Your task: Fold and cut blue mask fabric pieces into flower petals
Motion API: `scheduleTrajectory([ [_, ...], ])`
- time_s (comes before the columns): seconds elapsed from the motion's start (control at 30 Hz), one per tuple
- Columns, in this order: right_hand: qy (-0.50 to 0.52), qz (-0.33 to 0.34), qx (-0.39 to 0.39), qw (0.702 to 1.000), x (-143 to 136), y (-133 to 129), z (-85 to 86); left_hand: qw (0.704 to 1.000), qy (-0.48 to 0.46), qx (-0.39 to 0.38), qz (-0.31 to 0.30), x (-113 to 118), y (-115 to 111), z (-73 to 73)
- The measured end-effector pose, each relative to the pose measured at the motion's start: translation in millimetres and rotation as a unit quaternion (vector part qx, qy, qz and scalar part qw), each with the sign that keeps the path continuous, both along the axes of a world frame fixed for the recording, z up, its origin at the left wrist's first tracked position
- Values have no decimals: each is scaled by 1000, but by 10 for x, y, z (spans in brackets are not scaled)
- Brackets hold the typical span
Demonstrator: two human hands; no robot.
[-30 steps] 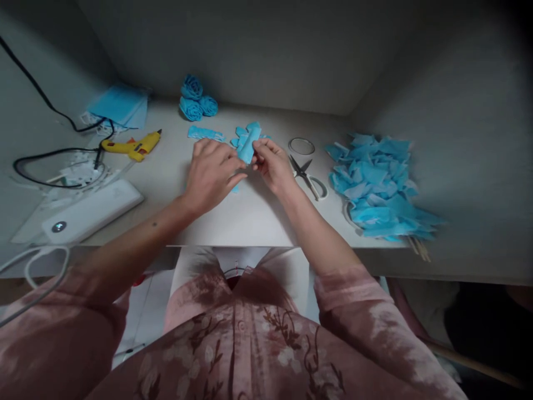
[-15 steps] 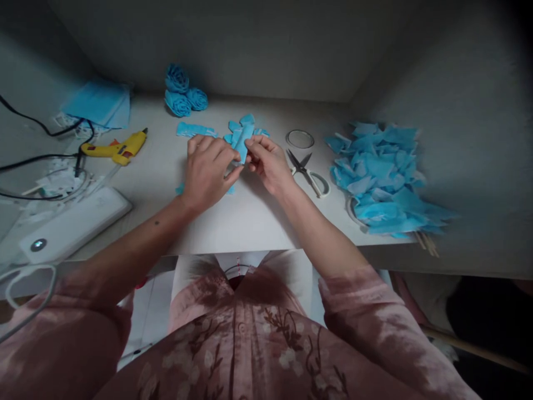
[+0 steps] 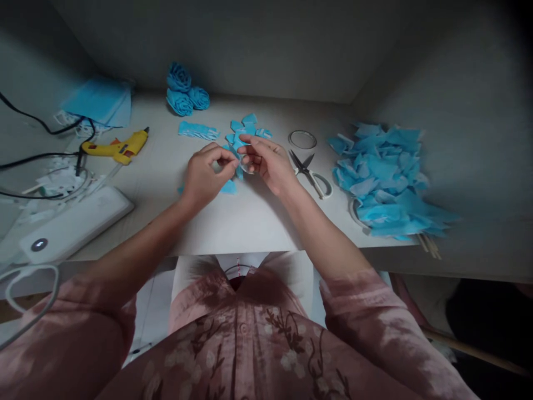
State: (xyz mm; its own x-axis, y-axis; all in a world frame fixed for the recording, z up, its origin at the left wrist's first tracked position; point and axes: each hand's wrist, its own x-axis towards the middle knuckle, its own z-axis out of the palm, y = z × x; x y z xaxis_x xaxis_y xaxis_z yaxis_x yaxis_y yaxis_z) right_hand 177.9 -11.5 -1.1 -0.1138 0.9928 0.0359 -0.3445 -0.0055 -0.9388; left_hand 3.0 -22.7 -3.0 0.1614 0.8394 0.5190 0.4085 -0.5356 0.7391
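Over the middle of the tabletop, my left hand has thumb and forefinger pinched together; what they hold is too small to make out. Facing it, my right hand has loosely bent fingers that stand apart. A thin whitish strand curves between the fingertips of both hands. Beneath and just beyond them lie blue fabric pieces, partly covered by my fingers. Another blue piece shows below my left hand. A pleated blue strip lies beyond the left hand. Open-bladed scissors rest right of my right hand.
Blue fabric roses stand at the back. On the left are a yellow glue gun, blue face masks, cables and a white power bank. A wire ring and a heap of blue pieces lie right.
The blue strip held between both hands is out of the raised grip. The right fingers have loosened and spread, while the left thumb and forefinger now pinch together slightly lower.
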Motion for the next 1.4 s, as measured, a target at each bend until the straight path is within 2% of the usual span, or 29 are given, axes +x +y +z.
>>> scheduleTrajectory([
  [0.1,-24,-44,18,999,18,-13,32,982,-137,-131,-7,10,23,10],
  [0.2,-65,-81,57,993,7,-38,44,961,-202,-189,5,-1,52,5],
  [0.37,-136,-27,108,984,-50,-92,2,957,-217,-191,4,-40,66,-9],
  [0.47,-145,-3,118,982,-67,-98,-33,956,-218,-196,-4,-41,51,-11],
  [0.67,-153,-6,118,981,-66,-86,-61,958,-219,-184,-29,-20,40,-37],
  [0.87,-164,-15,131,978,-67,-81,-84,968,-198,-151,-25,-25,43,-50],
  [1.23,-204,-16,175,963,-60,-23,-158,948,-238,-210,-18,26,6,44],
  [1.4,-196,2,170,966,-55,-18,-167,934,-256,-247,-29,-3,14,43],
])
